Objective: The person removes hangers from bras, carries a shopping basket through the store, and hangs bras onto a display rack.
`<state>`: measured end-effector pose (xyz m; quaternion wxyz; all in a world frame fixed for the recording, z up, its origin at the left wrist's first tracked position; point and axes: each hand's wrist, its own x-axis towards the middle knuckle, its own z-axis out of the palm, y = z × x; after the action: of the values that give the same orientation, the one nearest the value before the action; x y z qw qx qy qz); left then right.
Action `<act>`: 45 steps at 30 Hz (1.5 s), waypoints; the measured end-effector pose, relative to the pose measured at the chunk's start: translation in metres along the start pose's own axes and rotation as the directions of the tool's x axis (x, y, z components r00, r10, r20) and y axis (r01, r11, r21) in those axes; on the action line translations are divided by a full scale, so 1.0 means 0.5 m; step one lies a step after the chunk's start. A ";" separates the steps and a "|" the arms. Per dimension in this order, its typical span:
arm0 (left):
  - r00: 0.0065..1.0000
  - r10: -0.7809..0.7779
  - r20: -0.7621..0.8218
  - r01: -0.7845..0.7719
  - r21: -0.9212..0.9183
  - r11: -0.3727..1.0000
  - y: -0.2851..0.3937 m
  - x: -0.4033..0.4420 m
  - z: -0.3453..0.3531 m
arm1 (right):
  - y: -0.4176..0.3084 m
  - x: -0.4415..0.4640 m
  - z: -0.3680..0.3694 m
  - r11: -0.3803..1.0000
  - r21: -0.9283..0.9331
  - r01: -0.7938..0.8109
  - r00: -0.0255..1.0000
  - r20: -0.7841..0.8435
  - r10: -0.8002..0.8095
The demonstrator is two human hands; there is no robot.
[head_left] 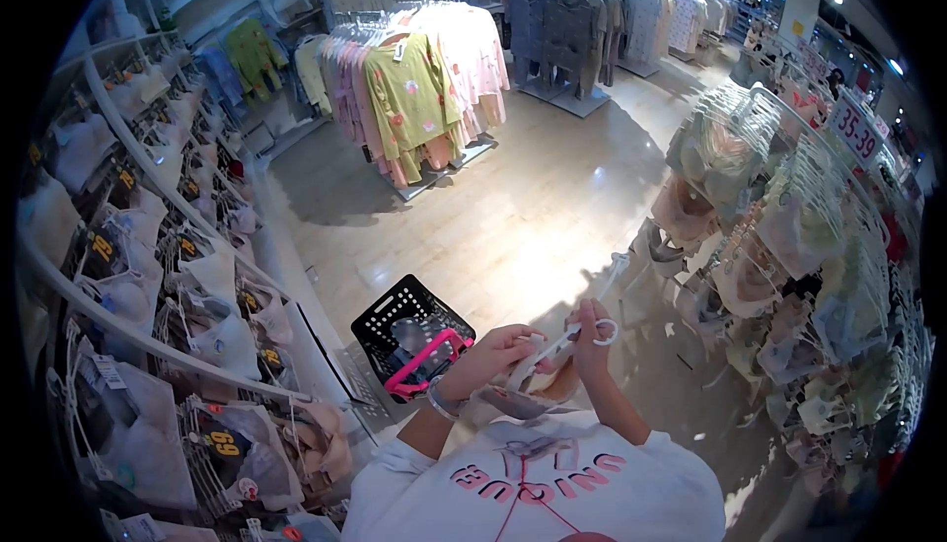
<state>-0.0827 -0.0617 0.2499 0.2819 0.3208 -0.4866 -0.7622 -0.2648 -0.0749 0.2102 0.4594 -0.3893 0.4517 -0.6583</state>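
My right hand [590, 337] is closed around a white plastic hanger [609, 288], whose curved hook sticks out to the right of my fingers. One arm of the hanger points up and away from me. Pinched in my left hand [498, 353] is the strap of a pale pinkish bra [513, 402]. The bra hangs close to my chest, partly hidden by my hands and wrists. Whether its other strap is on the hanger, I cannot tell.
A black basket [373, 319] with a pink handle [424, 362] stands on the floor [473, 236] to my left. Wall racks of bras [217, 335] line the left side; a dense bra rack [789, 236] stands right. Pyjamas [409, 98] hang ahead.
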 end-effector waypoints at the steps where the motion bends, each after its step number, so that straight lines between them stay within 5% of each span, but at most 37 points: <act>1: 1.000 -0.025 0.005 0.025 -0.073 0.997 0.009 -0.001 0.009 | 0.006 -0.002 -0.004 0.999 0.032 -0.008 1.000 0.001 0.008; 8: 0.989 -0.114 0.093 0.137 -0.305 0.942 -0.002 0.014 0.015 | 0.038 -0.001 -0.017 0.981 0.185 -0.054 0.998 -0.022 0.059; 12: 0.988 -0.151 -0.022 0.149 -0.086 0.985 0.034 0.002 0.036 | 0.036 -0.004 -0.012 0.985 0.163 -0.050 0.997 -0.042 0.058; 18: 0.973 -0.230 0.001 0.217 -0.334 0.917 0.006 0.011 0.048 | 0.041 -0.001 -0.014 0.914 0.397 -0.087 0.989 -0.075 0.127; 20: 0.993 -0.117 0.006 0.114 -0.279 0.953 -0.015 0.009 0.060 | 0.034 -0.007 -0.010 0.891 0.448 -0.072 0.980 -0.133 0.146; 22: 0.985 -0.171 0.010 0.154 -0.491 0.858 -0.038 0.018 0.070 | 0.016 -0.013 -0.023 0.891 0.446 -0.084 0.988 -0.081 0.133; 23: 0.975 -0.140 0.174 0.216 -0.576 0.788 -0.041 0.014 0.070 | 0.017 -0.012 -0.029 0.889 0.446 -0.102 0.989 -0.052 0.140; 26: 0.991 -0.130 0.006 0.112 -0.558 0.822 -0.039 0.009 0.104 | 0.027 -0.016 -0.033 0.876 0.456 -0.155 0.982 -0.023 0.186; 29: 0.988 -0.079 0.130 0.145 -0.649 0.747 -0.075 0.012 0.080 | 0.013 -0.030 -0.021 0.859 0.463 -0.217 0.970 0.001 0.245; 38: 0.999 0.025 -0.021 -0.032 -0.634 0.772 -0.090 0.017 0.073 | -0.004 -0.006 -0.017 0.848 0.518 -0.110 0.966 -0.147 0.214; 41: 0.970 -0.146 -0.195 -0.014 -0.644 0.765 -0.047 0.004 0.093 | -0.006 0.002 -0.020 0.874 0.482 -0.067 0.982 -0.124 0.144; 45: 0.944 -0.072 -0.321 -0.102 -0.494 0.863 -0.035 0.001 0.088 | -0.042 0.004 -0.011 0.960 0.281 -0.024 0.976 -0.201 0.083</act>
<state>-0.1186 -0.0307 0.2477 0.4388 0.3545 -0.2189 -0.7962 -0.2758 -0.0721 0.2287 0.4764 -0.2369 0.4119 -0.7398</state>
